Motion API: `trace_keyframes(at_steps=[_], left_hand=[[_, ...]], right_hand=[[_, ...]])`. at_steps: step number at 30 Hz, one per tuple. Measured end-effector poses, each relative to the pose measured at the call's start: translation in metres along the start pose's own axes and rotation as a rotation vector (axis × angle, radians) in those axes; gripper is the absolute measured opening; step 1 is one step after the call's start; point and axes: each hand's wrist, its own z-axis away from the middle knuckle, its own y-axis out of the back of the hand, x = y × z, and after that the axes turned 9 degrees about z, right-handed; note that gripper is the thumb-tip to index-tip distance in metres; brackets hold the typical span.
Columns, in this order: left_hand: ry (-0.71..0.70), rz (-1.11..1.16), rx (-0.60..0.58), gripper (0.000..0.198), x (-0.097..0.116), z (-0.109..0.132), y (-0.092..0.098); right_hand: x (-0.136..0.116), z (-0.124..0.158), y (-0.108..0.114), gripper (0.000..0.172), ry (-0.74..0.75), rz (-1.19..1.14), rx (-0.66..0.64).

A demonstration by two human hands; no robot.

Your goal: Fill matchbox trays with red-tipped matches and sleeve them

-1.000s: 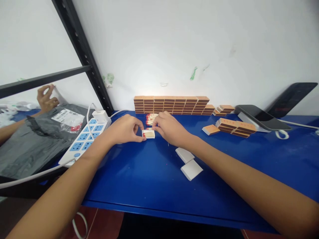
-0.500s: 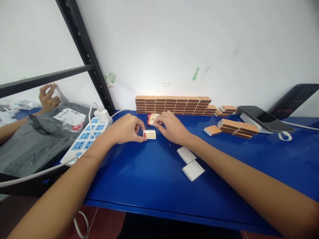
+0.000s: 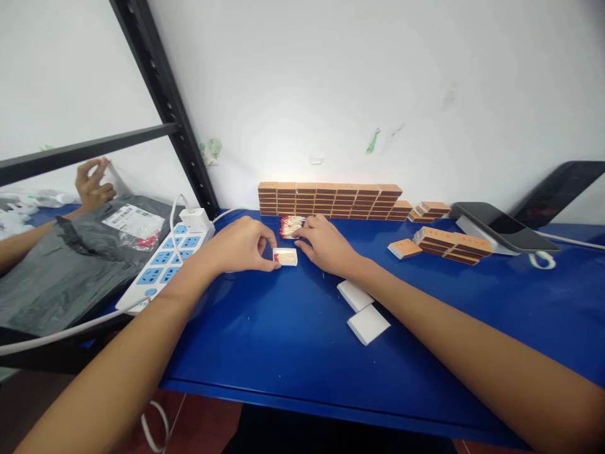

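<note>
A small white matchbox tray (image 3: 292, 260) lies on the blue table with some red-tipped matches inside. My left hand (image 3: 248, 246) grips its left end between thumb and fingers. Just behind the tray is a loose pile of red-headed matches (image 3: 290, 226). My right hand (image 3: 324, 243) reaches in from the right, fingertips at the pile's right side. A small gap shows between its thumb and index finger, and I see no match held there. Two white pieces, one a card-like box (image 3: 368, 325), the other a matching box (image 3: 354, 295), lie by my right forearm.
Stacked matchboxes (image 3: 326, 200) form a row along the wall. More matchboxes (image 3: 451, 244) sit at right, beside a phone (image 3: 503, 225) on a stand. At left are a white power strip (image 3: 163, 268), a dark plastic bag (image 3: 94, 252) and a black shelf frame (image 3: 165, 88). Another person's hand (image 3: 96, 184) shows beyond.
My right thumb and index finger have parted slightly at the match pile. My left hand stays on the tray. The whole view has shifted a little.
</note>
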Motion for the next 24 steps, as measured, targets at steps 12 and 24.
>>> trace_keyframes(at_steps=[12,24], left_hand=[[0.004,0.0,-0.004,0.03,-0.002,0.0,-0.002],[0.0,-0.022,0.005,0.028,-0.001,0.0,0.001]], right_hand=[[-0.003,-0.003,-0.001,0.013,-0.049,-0.065,-0.001],[-0.003,0.0,0.011,0.018,-0.039,-0.032,-0.109]])
